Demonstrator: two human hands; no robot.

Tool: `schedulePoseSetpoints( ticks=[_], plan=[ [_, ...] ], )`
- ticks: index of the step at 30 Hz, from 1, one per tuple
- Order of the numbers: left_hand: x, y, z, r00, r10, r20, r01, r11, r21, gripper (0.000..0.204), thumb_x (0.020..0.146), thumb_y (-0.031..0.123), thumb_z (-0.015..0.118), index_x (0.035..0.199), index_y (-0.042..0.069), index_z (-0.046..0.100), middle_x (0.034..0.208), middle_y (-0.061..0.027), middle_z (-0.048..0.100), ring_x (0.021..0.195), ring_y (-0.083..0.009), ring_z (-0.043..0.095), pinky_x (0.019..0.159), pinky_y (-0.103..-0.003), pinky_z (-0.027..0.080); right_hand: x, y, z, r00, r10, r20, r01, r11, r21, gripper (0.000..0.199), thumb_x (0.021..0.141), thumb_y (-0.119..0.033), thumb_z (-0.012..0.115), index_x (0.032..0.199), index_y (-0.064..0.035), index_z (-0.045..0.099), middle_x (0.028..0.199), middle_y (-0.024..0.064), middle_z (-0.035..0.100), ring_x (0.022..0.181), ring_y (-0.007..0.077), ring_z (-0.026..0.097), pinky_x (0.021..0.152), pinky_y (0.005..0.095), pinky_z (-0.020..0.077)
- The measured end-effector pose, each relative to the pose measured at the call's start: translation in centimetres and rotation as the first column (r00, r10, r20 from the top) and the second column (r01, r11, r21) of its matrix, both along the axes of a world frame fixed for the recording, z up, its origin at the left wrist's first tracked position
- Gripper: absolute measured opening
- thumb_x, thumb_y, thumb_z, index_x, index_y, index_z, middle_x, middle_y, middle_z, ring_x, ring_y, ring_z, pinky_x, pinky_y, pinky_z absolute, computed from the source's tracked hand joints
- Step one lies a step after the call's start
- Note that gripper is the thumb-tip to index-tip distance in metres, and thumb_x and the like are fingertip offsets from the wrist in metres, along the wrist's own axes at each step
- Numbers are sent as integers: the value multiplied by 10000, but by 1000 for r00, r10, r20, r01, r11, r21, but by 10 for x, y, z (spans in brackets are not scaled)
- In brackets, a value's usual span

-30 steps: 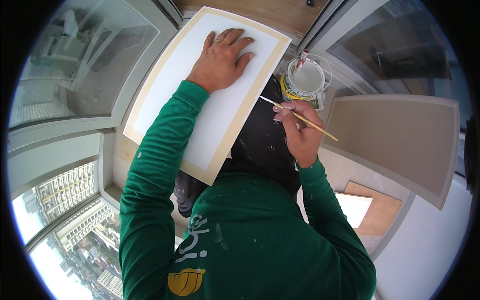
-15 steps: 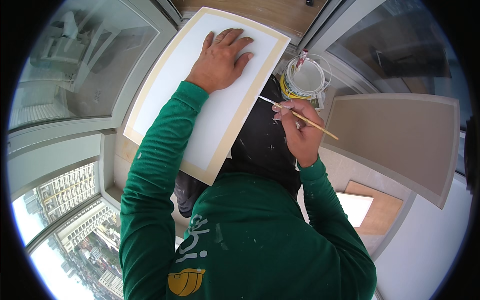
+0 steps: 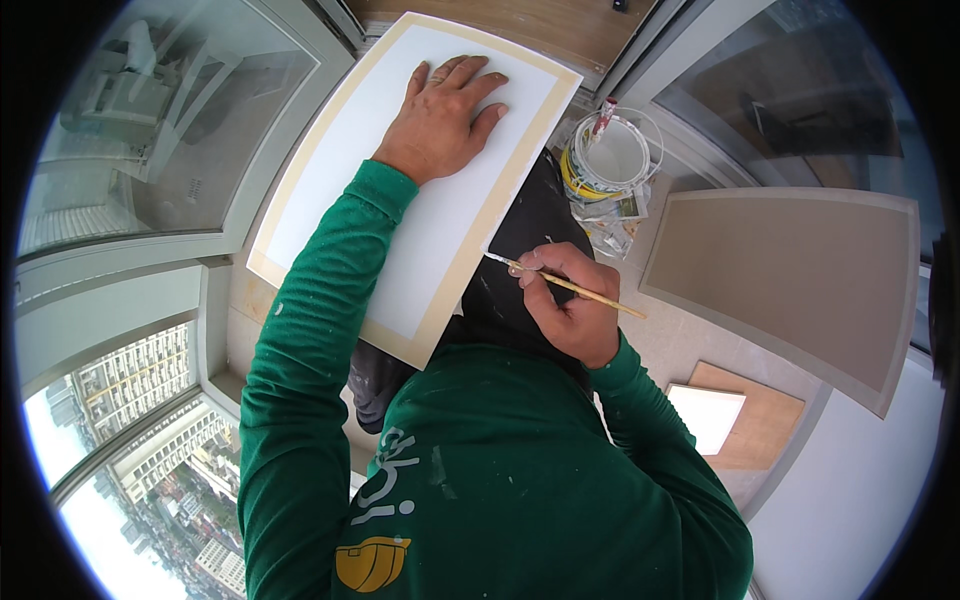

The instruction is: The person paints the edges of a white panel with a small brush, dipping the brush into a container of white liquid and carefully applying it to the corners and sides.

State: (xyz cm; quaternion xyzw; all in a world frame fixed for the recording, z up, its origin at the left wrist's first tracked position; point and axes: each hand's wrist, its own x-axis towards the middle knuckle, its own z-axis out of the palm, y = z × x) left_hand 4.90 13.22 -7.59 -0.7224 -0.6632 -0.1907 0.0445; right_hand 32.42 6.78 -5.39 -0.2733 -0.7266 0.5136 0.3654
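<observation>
A white rectangular panel (image 3: 440, 215) with a beige border lies tilted across my lap. My left hand (image 3: 440, 118) rests flat on its upper part, fingers spread. In my right hand (image 3: 572, 300) is a thin paintbrush (image 3: 590, 294) with a yellowish wooden handle, pinched between thumb and fingers. The brush's white-coated tip meets the panel's right edge, or lies very close to it. My dark, paint-spotted trousers (image 3: 510, 290) show beneath the panel and the brush.
Beyond my right hand stands a paint can (image 3: 612, 155) with a red-stained brush handle (image 3: 603, 118) sticking up, on crumpled paper (image 3: 612, 238). A large grey-brown panel (image 3: 790, 275) leans at the right. Below it lie a small white board (image 3: 705, 418) and a brown board (image 3: 770, 425). Glazed frames flank me.
My right hand has moved the paintbrush down and left along the panel's right edge, toward my body. The left hand and the panel stay nearly still.
</observation>
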Motion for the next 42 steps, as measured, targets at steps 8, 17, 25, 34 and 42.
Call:
schedulePoseSetpoints(
  ticks=[8,17,25,34,42],
  plan=[
    [0,-1,1,1000,-7,25,6,1000,6,403,1065,336,605,1419,146,644,1562,-146,550,1499,-360,460,1284,-619,249,3,-3,1,996,51,-80,-61,988,-140,98,916,42,682,1006,7,671,888,115,774,841,194,798,747,295,611],
    [-1,-1,0,1000,-10,25,10,1000,15,402,1064,338,603,1417,150,643,1569,-144,544,1504,-361,456,1280,-626,252,-2,5,-5,996,-81,-33,80,995,-54,119,905,43,700,1017,8,681,918,128,782,847,210,800,757,305,615],
    [0,0,-1,1000,3,-3,-3,1000,0,406,1073,351,590,1429,160,638,1578,-141,537,1517,-354,444,1294,-620,234,-3,-3,3,999,-25,30,19,986,166,175,846,47,716,1007,-13,681,886,130,753,776,277,773,709,341,609],
    [0,0,-1,1000,1,8,-1,1000,-1,402,1071,342,598,1425,157,641,1573,-139,542,1514,-350,449,1295,-615,233,1,-2,5,999,29,-22,-30,998,-55,118,888,34,699,1000,0,681,893,117,776,820,205,793,755,306,614],
    [0,0,0,1000,-1,11,1,1000,9,406,1067,344,602,1422,151,641,1568,-141,545,1509,-350,454,1290,-618,240,-1,13,-5,992,-127,-7,127,992,-2,146,900,30,706,1042,1,691,920,124,782,879,227,809,769,313,621]
  ],
)
